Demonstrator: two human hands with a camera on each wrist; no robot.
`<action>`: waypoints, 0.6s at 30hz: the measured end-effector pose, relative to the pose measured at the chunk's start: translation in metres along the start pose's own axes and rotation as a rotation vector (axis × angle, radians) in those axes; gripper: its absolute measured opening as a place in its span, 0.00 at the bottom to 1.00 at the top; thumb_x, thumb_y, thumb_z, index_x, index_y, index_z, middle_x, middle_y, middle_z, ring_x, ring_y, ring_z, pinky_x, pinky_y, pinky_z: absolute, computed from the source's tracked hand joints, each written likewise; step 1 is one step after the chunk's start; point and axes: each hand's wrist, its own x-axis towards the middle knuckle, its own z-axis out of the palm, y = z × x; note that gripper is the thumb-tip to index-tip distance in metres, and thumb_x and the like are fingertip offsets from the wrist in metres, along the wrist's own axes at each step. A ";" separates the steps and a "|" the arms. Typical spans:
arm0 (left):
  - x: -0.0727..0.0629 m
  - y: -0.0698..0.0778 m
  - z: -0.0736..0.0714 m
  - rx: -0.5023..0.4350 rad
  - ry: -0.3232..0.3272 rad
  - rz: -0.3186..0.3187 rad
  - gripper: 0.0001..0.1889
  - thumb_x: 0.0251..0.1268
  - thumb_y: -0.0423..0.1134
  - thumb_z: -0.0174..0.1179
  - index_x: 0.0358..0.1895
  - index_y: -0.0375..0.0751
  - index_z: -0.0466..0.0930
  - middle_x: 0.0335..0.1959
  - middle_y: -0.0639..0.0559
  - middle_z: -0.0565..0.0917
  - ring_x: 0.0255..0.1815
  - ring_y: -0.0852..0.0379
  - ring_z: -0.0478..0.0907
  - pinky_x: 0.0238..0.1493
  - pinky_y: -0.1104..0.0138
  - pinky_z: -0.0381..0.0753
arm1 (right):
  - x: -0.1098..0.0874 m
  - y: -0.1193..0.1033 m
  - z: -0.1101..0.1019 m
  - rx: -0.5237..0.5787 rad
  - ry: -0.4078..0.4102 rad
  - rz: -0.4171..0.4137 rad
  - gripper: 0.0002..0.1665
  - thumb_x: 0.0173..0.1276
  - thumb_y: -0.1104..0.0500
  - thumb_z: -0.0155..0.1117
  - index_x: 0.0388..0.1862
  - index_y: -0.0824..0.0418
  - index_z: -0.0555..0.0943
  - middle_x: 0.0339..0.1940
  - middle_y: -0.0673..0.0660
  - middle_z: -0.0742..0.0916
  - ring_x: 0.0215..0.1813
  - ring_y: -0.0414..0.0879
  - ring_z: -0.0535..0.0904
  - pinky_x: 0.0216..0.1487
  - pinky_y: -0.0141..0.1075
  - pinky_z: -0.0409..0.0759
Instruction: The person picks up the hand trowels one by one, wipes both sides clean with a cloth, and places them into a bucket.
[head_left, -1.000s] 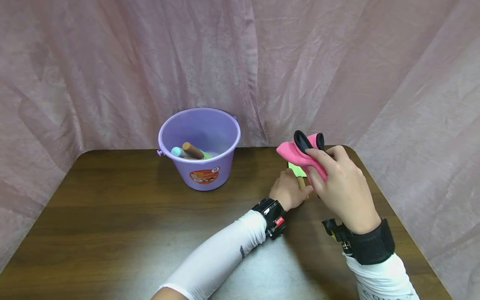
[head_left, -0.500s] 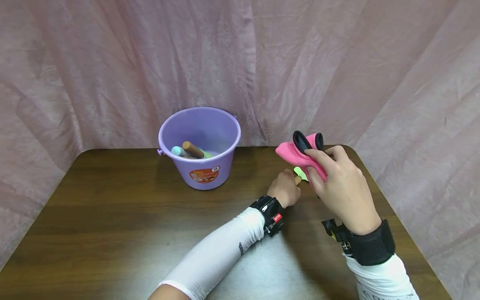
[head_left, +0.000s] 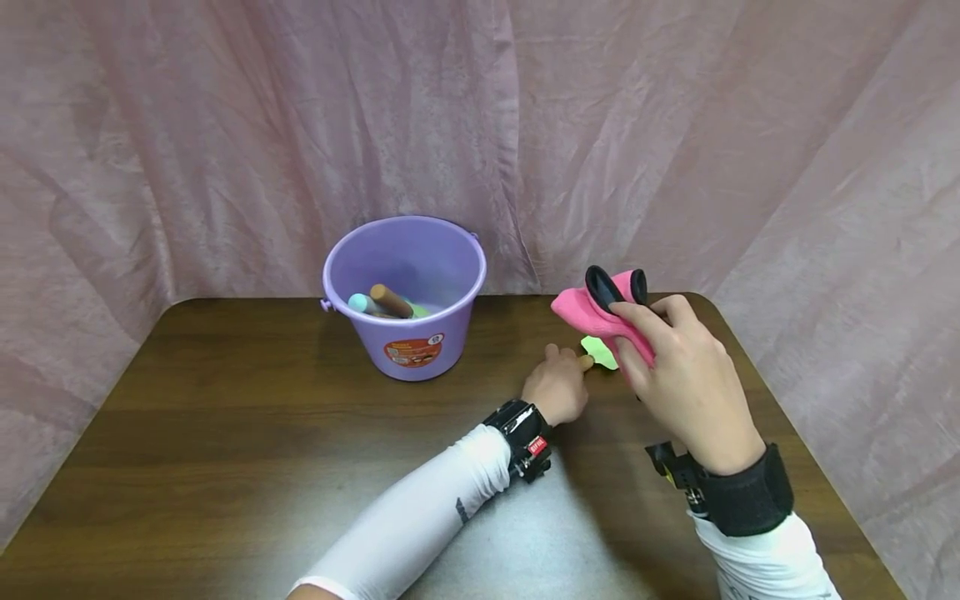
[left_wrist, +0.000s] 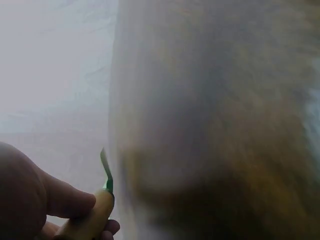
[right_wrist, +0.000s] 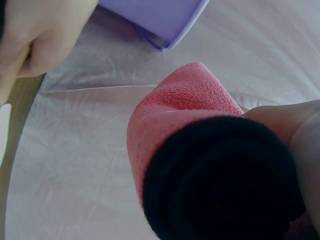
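Observation:
My left hand [head_left: 557,387] grips the wooden handle [left_wrist: 92,220] of a small hand trowel, its thumb laid along the handle in the left wrist view. The trowel's flat light-green blade [head_left: 600,352] points right, just below the pink cloth. My right hand [head_left: 686,375] pinches a folded, fuzzy pink cloth [head_left: 581,310] with black trim, held above the table near its far right corner. In the right wrist view the cloth [right_wrist: 195,92] and a large black part [right_wrist: 220,175] of it cover much of the picture, hiding most of the fingers.
A purple bucket [head_left: 416,337] stands at the table's back edge, left of both hands. Inside lie a brown wooden handle [head_left: 392,301], a light-blue handle [head_left: 363,303] and something green. Behind the wooden table [head_left: 225,417] hangs a pink curtain [head_left: 337,125].
My left hand has drawn the trowel slightly left and towards me, and the trowel's handle has swung from lengthwise to sideways. My right hand keeps the cloth in nearly the same place.

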 end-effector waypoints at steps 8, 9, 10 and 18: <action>-0.026 -0.014 -0.031 -0.056 0.142 0.119 0.10 0.78 0.39 0.58 0.50 0.35 0.81 0.42 0.43 0.75 0.31 0.49 0.81 0.30 0.58 0.84 | 0.000 -0.002 -0.001 -0.002 0.022 -0.031 0.23 0.66 0.65 0.73 0.61 0.55 0.87 0.44 0.66 0.81 0.30 0.58 0.78 0.24 0.54 0.76; -0.030 -0.015 -0.035 -0.064 0.146 0.119 0.10 0.78 0.39 0.58 0.49 0.35 0.81 0.42 0.43 0.75 0.31 0.50 0.81 0.30 0.58 0.85 | 0.000 -0.002 -0.001 -0.002 0.025 -0.034 0.23 0.66 0.65 0.74 0.60 0.55 0.87 0.44 0.65 0.81 0.30 0.58 0.77 0.24 0.53 0.76; -0.033 -0.017 -0.040 -0.076 0.150 0.110 0.10 0.78 0.39 0.59 0.47 0.34 0.79 0.42 0.44 0.74 0.29 0.50 0.81 0.30 0.58 0.84 | 0.000 -0.002 -0.001 -0.002 0.027 -0.037 0.23 0.66 0.65 0.74 0.60 0.55 0.88 0.44 0.65 0.81 0.29 0.57 0.77 0.24 0.53 0.75; -0.069 -0.039 -0.073 -0.112 0.216 0.148 0.08 0.78 0.38 0.61 0.46 0.35 0.79 0.39 0.47 0.71 0.31 0.49 0.80 0.31 0.56 0.82 | -0.002 -0.007 0.000 0.019 0.058 -0.064 0.23 0.65 0.63 0.77 0.59 0.54 0.88 0.46 0.64 0.82 0.35 0.60 0.81 0.27 0.56 0.79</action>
